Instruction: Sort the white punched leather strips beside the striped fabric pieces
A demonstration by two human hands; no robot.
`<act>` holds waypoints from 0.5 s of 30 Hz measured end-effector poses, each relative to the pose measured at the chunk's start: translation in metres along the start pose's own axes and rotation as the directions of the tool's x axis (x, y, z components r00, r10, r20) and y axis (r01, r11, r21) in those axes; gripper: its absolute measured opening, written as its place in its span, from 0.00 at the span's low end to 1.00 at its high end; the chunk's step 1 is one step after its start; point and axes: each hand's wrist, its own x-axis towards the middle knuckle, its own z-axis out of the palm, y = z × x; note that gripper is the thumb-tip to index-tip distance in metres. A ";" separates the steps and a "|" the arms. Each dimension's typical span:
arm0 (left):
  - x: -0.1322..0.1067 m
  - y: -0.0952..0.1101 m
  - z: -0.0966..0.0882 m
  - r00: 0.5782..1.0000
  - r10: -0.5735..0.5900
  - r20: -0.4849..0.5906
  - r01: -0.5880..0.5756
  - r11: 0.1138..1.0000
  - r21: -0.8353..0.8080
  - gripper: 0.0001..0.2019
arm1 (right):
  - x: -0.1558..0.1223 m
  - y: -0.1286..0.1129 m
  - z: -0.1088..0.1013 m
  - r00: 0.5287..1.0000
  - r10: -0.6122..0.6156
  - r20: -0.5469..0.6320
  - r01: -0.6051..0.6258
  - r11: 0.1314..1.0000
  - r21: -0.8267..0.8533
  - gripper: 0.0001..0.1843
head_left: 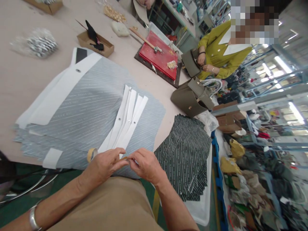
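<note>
OK, biggest first: pale worktop [120, 54], w/ grey panels [101, 86] heaped in a ragged pile, near side apparently overhanging; a forearm dragging there might pull the top ones off. To the R, white tray [202, 218] w/ dark panels [183, 150], out of harm's way, I'd say. White strips [131, 109], metal snaps on 'em, fanned loose on the grey; one knuckle brush could skew 'em. Now L hand [104, 162] & R hand [144, 163], v. close tog. just this side of the strips, R pinching, L's grip I can't tell. Tape roll [90, 155], or so it looks, half hid behind L wrist: a careless nudge may send it over the edge. And tiniest, tan sliver [124, 158], btwn the fingertips. Thin, prob. bendy; uneven pull could twist it or lose it.
</note>
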 end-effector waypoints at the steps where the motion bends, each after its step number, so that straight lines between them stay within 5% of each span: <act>1: 0.001 -0.001 0.000 1.000 -0.023 0.009 0.023 0.999 -0.026 0.16 | 0.001 0.001 0.003 1.000 0.002 0.002 -0.002 1.000 -0.028 0.07; 5: 0.007 -0.002 -0.004 0.995 -0.085 0.053 0.089 0.993 -0.071 0.14 | 0.011 0.002 0.020 0.997 0.049 -0.052 -0.048 0.999 0.021 0.07; 8: 0.011 0.000 -0.010 0.983 -0.186 -0.013 0.184 0.979 -0.089 0.13 | 0.024 0.009 0.034 0.964 0.206 -0.165 -0.170 0.963 0.211 0.07; 11: 0.012 0.002 -0.014 0.973 -0.230 -0.032 0.223 0.963 -0.149 0.13 | 0.042 0.033 0.046 0.824 0.527 -0.209 -0.390 0.795 0.465 0.08; 15: 0.013 0.000 -0.017 0.952 -0.303 0.037 0.302 0.918 -0.257 0.14 | 0.069 0.081 0.058 0.580 0.814 -0.035 -0.494 0.385 0.779 0.14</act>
